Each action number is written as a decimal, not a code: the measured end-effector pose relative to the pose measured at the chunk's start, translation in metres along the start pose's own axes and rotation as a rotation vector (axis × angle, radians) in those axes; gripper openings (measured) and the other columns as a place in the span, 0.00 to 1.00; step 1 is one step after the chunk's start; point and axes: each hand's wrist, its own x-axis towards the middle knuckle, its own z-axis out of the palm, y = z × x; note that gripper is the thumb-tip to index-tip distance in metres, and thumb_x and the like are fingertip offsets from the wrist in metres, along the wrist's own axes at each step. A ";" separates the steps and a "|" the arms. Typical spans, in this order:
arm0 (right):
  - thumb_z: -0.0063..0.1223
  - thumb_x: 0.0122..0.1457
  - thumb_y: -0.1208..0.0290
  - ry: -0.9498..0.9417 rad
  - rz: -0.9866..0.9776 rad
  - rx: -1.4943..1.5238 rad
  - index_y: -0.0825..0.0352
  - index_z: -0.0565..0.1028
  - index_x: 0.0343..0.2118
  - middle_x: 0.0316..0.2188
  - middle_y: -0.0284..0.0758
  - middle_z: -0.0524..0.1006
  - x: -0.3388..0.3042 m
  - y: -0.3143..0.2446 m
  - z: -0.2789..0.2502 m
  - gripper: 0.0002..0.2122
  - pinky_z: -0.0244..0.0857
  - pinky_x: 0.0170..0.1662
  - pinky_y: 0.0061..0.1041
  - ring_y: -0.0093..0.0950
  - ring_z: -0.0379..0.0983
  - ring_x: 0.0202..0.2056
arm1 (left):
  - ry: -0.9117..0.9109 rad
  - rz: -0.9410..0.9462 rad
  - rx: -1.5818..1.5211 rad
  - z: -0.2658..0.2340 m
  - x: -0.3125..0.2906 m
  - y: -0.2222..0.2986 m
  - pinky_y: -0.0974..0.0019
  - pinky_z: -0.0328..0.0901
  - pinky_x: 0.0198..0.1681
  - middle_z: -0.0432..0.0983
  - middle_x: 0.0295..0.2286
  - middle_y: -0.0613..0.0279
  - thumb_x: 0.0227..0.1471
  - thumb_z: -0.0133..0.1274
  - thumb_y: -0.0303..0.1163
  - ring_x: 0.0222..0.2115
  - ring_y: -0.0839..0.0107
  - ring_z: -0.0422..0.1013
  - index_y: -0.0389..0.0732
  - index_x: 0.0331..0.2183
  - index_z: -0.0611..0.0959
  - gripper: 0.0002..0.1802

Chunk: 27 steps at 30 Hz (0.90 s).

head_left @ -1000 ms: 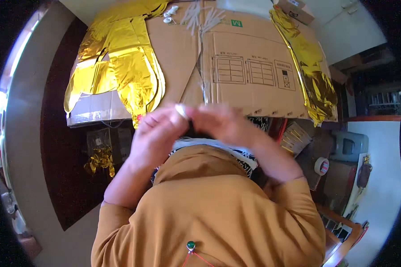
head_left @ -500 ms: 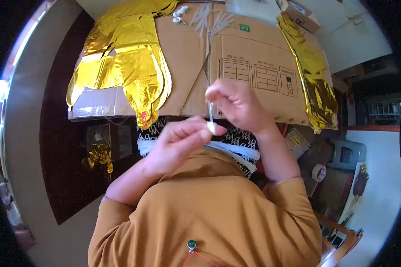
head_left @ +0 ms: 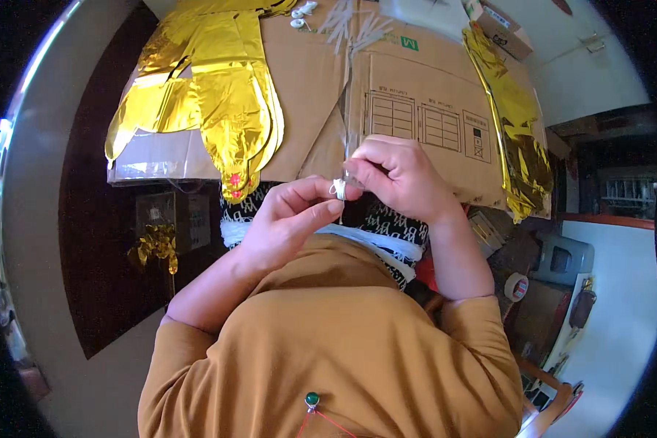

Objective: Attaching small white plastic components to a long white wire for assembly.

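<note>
Over my lap, in front of the cardboard's near edge, my left hand pinches a small white coil of ribbon between thumb and forefinger. A loose loop sticks out on its left side. My right hand is close beside it, thumb and forefinger closed on a thin translucent strip that rises from the coil. The fingers partly hide where strip and coil meet. More small white coils lie at the far edge of the cardboard, next to a spread of thin white strips.
Flat gold foil balloons lie on the left of the cardboard sheet, and folded gold foil on its right. A box is at the far right. Below stand a grey-blue stool and a tape roll.
My right hand has come down and nearer to my left hand. The coil is now tilted up, and its loose loop shows. The view has shifted slightly.
</note>
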 end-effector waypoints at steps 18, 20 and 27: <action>0.61 0.47 0.76 -0.009 0.133 0.364 0.65 0.73 0.23 0.22 0.27 0.67 -0.018 -0.002 0.019 0.06 0.58 0.27 0.20 0.17 0.64 0.25 | -0.064 -0.174 -0.029 -0.014 0.003 -0.005 0.79 0.58 0.32 0.71 0.27 0.72 0.52 0.49 0.30 0.28 0.86 0.63 0.35 0.34 0.78 0.10; 0.61 0.49 0.74 -0.064 0.325 0.742 0.65 0.73 0.28 0.24 0.24 0.70 -0.023 0.006 0.027 0.06 0.61 0.30 0.17 0.14 0.65 0.28 | -0.077 -0.144 0.074 -0.013 0.000 -0.008 0.79 0.59 0.32 0.72 0.28 0.72 0.52 0.51 0.28 0.29 0.86 0.63 0.35 0.34 0.77 0.08; 0.61 0.49 0.76 -0.257 0.580 1.141 0.66 0.72 0.33 0.29 0.26 0.73 -0.040 0.005 0.038 0.10 0.64 0.36 0.15 0.16 0.69 0.32 | -0.232 0.063 0.463 -0.024 -0.009 -0.016 0.75 0.60 0.31 0.70 0.25 0.67 0.52 0.52 0.30 0.28 0.82 0.64 0.35 0.29 0.78 0.08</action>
